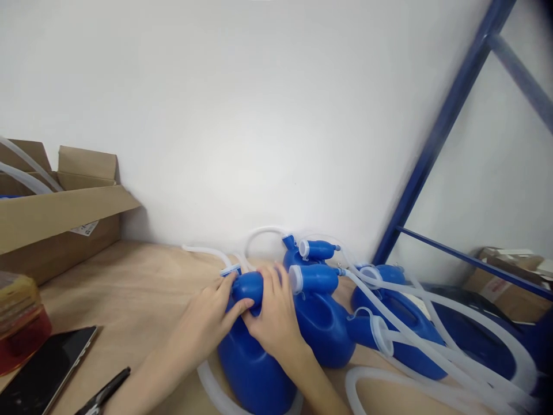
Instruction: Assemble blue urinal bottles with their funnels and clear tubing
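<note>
Both my hands are on the neck of a blue plastic jug (253, 363) lying on the wooden table (142, 288). My left hand (209, 317) pinches the blue neck piece (249, 286) near its white-rimmed cap end. My right hand (274, 314) wraps over the same neck from the right side, fingers closed on it. More blue jugs (322, 323) with blue funnels (313, 278) and clear tubes (415, 340) lie packed just right of my hands, against the white wall.
An open cardboard box (60, 222) with tubes stands at the back left. A dark phone (47, 369), a black pen (106, 392) and a red-lidded container (19, 323) lie at the front left. A blue metal rack frame (432, 150) rises on the right, with cartons behind it.
</note>
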`<state>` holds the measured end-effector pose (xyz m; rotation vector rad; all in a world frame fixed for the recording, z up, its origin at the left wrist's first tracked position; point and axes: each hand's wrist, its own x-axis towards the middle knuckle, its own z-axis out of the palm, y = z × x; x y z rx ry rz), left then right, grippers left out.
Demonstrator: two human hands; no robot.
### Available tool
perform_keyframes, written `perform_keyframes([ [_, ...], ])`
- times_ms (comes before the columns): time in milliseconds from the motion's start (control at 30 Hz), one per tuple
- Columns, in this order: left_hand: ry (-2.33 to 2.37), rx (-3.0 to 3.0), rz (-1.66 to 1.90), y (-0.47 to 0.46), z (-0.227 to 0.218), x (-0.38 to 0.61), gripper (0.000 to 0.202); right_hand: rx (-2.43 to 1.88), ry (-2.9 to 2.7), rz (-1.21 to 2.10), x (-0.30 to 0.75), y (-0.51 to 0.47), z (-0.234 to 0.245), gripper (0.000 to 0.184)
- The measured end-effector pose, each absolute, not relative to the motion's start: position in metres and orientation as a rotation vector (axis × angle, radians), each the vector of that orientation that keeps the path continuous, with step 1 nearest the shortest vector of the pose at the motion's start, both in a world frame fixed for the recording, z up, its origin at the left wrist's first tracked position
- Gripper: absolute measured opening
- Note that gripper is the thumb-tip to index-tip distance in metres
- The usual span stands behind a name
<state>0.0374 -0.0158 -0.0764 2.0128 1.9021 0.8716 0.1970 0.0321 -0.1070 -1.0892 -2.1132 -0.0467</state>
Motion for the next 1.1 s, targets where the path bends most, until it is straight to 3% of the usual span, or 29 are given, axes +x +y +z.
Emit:
perform_keyframes([
  [233, 1.913, 1.949, 0.891, -0.014, -0.077, 0.019, 0.049, -1.098, -2.209, -0.02, 0.198, 0.028, -0.099, 0.072],
  [400, 2.009, 1.879, 0.859, -0.011, -0.07, 0.023, 0.056, -1.129, -2.23, -0.059, 0.196, 0.024, -0.097, 0.075],
  [600, 1.56, 1.556, 0.778, -0.002, -0.066, 0.008, 0.068, -1.09, -2.262, -0.099, 0.195, 0.025, -0.097, 0.079],
  [767, 1.149, 1.017, 0.423, -0.003, -0.077, -0.014, 0.083, -1.039, -2.289, -0.048, 0.194, 0.023, -0.095, 0.082],
  [900, 0.844, 0.981, 0.439, -0.011, -0.081, -0.017, 0.083, -0.966, -2.326, 0.018, 0.196, 0.022, -0.093, 0.082],
  [1100, 1.155, 1.086, 0.556, -0.026, -0.075, -0.006, 0.08, -0.949, -2.318, 0.082, 0.197, 0.024, -0.093, 0.08],
])
